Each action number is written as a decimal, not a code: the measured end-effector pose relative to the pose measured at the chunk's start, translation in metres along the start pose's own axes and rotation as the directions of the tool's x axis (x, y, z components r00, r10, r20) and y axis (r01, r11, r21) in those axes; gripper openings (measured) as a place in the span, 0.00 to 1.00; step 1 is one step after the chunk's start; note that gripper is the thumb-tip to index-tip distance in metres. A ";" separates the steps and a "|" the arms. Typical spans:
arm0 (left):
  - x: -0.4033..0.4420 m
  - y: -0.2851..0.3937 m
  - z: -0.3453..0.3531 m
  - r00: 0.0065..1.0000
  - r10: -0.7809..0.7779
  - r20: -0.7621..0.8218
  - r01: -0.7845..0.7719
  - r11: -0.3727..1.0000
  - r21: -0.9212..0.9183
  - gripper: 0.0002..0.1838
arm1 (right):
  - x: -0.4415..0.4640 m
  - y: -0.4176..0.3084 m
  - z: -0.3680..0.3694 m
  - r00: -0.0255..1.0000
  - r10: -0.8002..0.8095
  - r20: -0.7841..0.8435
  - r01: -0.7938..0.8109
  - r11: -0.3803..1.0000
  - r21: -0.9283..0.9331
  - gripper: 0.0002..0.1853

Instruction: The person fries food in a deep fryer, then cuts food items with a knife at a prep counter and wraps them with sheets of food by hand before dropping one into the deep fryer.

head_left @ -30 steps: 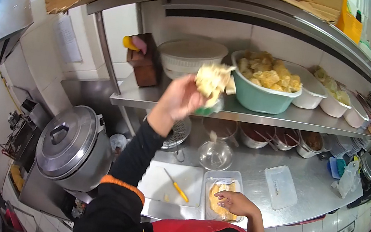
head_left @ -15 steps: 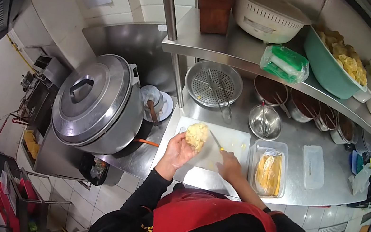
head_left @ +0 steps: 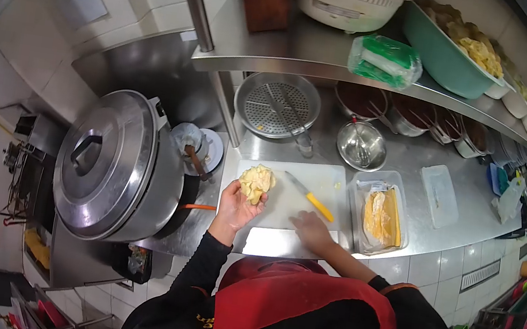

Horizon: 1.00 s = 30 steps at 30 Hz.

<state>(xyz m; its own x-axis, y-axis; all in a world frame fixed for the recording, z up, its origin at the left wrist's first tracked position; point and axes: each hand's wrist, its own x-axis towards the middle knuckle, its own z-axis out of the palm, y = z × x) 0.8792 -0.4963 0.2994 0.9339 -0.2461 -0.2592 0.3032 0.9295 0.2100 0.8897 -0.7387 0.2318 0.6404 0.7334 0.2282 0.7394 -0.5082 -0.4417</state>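
A pale yellow, crumpled-looking lump rests in my left hand, above the left part of a white cutting board. The knife with a yellow handle lies on the board, its blade pointing up and left. My right hand is over the board's lower right part, just below the knife handle and apart from it; its fingers are blurred. To the right of the board is a clear plastic container with yellow contents partly in wrapping.
A large lidded pot stands at left. Behind the board are a perforated strainer and a metal bowl with a whisk. A steel shelf above holds a green tub. A translucent lid lies right.
My left hand has come down from the shelf with the lump. Half a second ago my right hand was at the knife handle; now it is off it, and the knife lies on the board.
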 end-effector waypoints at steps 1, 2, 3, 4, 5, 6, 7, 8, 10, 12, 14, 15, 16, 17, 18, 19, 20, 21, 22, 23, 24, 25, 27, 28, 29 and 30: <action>0.004 -0.003 0.002 1.000 -0.010 -0.005 0.010 1.000 0.008 0.24 | 0.000 -0.003 -0.001 0.999 0.034 0.018 -0.034 0.999 0.006 0.10; 0.006 -0.006 0.005 1.000 -0.014 -0.014 0.014 1.000 0.016 0.24 | 0.001 -0.003 -0.003 0.997 0.064 0.039 -0.064 0.998 0.016 0.09; 0.006 -0.008 0.007 0.999 -0.017 -0.029 0.018 0.999 0.027 0.24 | 0.001 0.000 -0.001 0.993 0.087 0.083 -0.089 0.996 0.025 0.08; 0.007 -0.011 0.006 1.000 -0.018 -0.012 0.019 0.999 0.026 0.24 | -0.001 0.004 0.003 0.986 0.109 0.128 -0.114 0.993 0.035 0.07; 0.008 -0.013 0.007 1.000 -0.025 -0.015 0.026 0.999 0.025 0.24 | -0.002 0.008 0.004 0.977 0.127 0.174 -0.136 0.990 0.042 0.06; 0.009 -0.014 0.009 0.999 -0.028 -0.017 0.028 0.999 0.023 0.24 | 0.000 0.014 0.000 0.976 0.188 0.109 -0.191 0.981 0.023 0.06; 0.009 -0.015 0.010 0.999 -0.026 -0.021 0.026 0.999 0.021 0.23 | 0.005 0.026 -0.008 0.969 0.242 0.045 -0.243 0.970 0.010 0.05; 0.009 -0.017 0.013 1.000 -0.022 -0.019 0.022 1.000 -0.003 0.24 | 0.010 0.038 -0.016 0.956 0.294 -0.020 -0.294 0.956 0.004 0.04; 0.005 -0.022 0.022 0.999 -0.024 -0.023 0.023 0.999 -0.048 0.24 | 0.024 0.069 -0.034 0.939 0.306 -0.157 -0.328 0.934 -0.139 0.05; 0.002 -0.026 0.026 0.998 -0.059 -0.003 0.059 0.995 -0.076 0.24 | 0.030 0.100 -0.027 0.927 0.353 -0.127 -0.375 0.885 -0.275 0.07; 0.002 -0.032 0.040 0.996 -0.068 0.050 0.073 0.992 -0.106 0.24 | 0.038 0.102 -0.026 0.906 0.402 -0.132 -0.421 0.833 -0.358 0.09; 0.003 -0.034 0.042 0.993 -0.073 0.093 0.087 0.985 -0.147 0.25 | 0.036 0.099 -0.015 0.909 0.388 -0.152 -0.416 0.827 -0.379 0.10; 0.002 -0.037 0.042 0.988 -0.077 0.134 0.102 0.976 -0.190 0.25 | 0.038 0.096 -0.012 0.912 0.375 -0.167 -0.410 0.820 -0.400 0.10; 0.001 -0.038 0.042 0.982 -0.079 0.171 0.118 0.964 -0.236 0.26 | 0.039 0.098 -0.014 0.911 0.386 -0.146 -0.412 0.833 -0.369 0.10; 0.000 -0.039 0.045 0.981 -0.079 0.178 0.122 0.962 -0.246 0.26 | 0.038 0.096 -0.019 0.910 0.398 -0.118 -0.414 0.845 -0.338 0.10; -0.001 -0.041 0.045 0.979 -0.091 0.184 0.133 0.964 -0.232 0.26 | 0.037 0.094 -0.023 0.908 0.411 -0.088 -0.417 0.856 -0.307 0.10; -0.002 -0.042 0.045 0.976 -0.104 0.190 0.145 0.965 -0.217 0.26 | 0.036 0.095 -0.026 0.889 0.456 -0.036 -0.452 0.863 -0.223 0.10; -0.003 -0.042 0.046 0.973 -0.118 0.198 0.158 0.967 -0.201 0.27 | 0.038 0.097 -0.033 0.868 0.496 0.017 -0.489 0.861 -0.141 0.09; -0.003 -0.044 0.046 0.972 -0.118 0.202 0.159 0.967 -0.200 0.27 | 0.042 0.099 -0.040 0.846 0.528 0.071 -0.525 0.849 -0.061 0.09; -0.003 -0.046 0.046 0.971 -0.119 0.209 0.160 0.967 -0.197 0.27 | 0.045 0.098 -0.048 0.804 0.561 0.199 -0.591 0.713 0.377 0.08; -0.001 -0.047 0.047 0.969 -0.120 0.216 0.163 0.967 -0.193 0.27 | 0.049 0.086 -0.067 0.780 0.529 0.335 -0.576 0.398 0.714 0.07; 0.001 -0.047 0.047 0.967 -0.126 0.223 0.169 0.968 -0.187 0.27 | 0.051 0.071 -0.086 0.777 0.441 0.449 -0.487 -0.030 0.873 0.06; 0.005 -0.053 0.043 0.962 -0.152 0.228 0.195 0.964 -0.180 0.27 | 0.059 0.019 -0.139 0.859 0.321 0.400 -0.375 -0.138 0.917 0.06; 0.008 -0.057 0.040 0.959 -0.171 0.228 0.211 0.964 -0.160 0.27 | 0.060 0.002 -0.150 0.892 0.268 0.365 -0.319 -0.198 0.927 0.07; 0.012 -0.059 0.038 0.955 -0.190 0.229 0.225 0.964 -0.139 0.27 | 0.061 -0.003 -0.147 0.921 0.226 0.317 -0.315 -0.044 0.948 0.07; 0.015 -0.061 0.038 0.951 -0.205 0.233 0.236 0.965 -0.116 0.26 | 0.062 -0.006 -0.146 0.947 0.171 0.274 -0.295 0.113 0.949 0.08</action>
<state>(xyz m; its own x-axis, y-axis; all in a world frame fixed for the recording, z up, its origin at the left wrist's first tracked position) 0.8815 -0.5675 0.3185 0.8699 -0.4883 -0.0699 0.4912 0.8705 0.0316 0.9552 -0.7561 0.3748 0.6755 0.7309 -0.0970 -0.3024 0.1547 -0.9405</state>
